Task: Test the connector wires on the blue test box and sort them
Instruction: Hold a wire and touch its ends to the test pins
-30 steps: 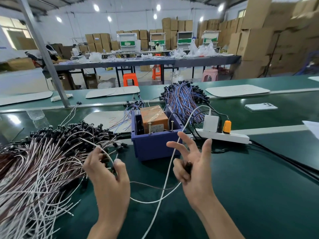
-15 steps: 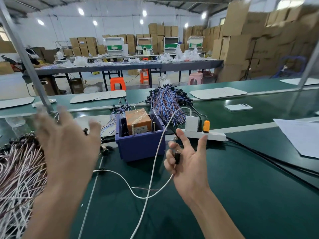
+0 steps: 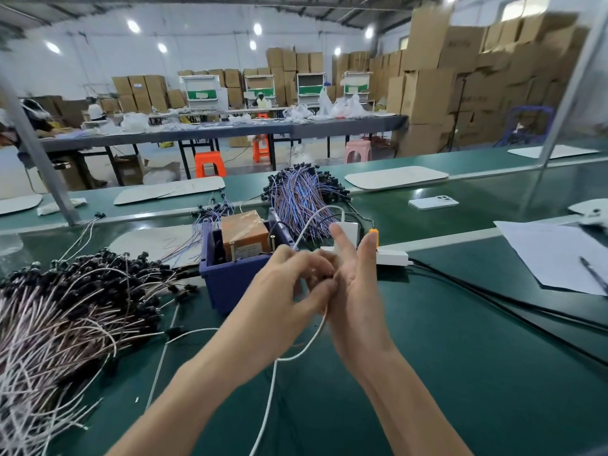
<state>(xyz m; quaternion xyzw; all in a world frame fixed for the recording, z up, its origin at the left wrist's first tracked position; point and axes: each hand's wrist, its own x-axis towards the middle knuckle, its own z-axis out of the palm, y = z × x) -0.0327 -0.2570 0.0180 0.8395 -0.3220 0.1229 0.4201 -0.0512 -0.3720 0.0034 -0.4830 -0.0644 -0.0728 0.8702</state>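
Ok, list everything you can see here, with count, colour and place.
blue test box: one, blue, centre of table.
block: one, orange-brown, inside the box.
wire pile: one, white with black connectors, left.
wire bundle: one, blue-red, behind the box.
power strip: one, white, right of box.
phone: one, white, far right.
paper: one sheet, white, right edge.
cartons: many, brown, stacked behind.
white wire: one, white, through both hands.
left hand: one, pinching the white wire.
right hand: one, beside it, grip blurred.

Open belt (image 3: 460, 390) at right; wire heap (image 3: 65, 307) crowds left — blue test box (image 3: 230, 284) ahead.
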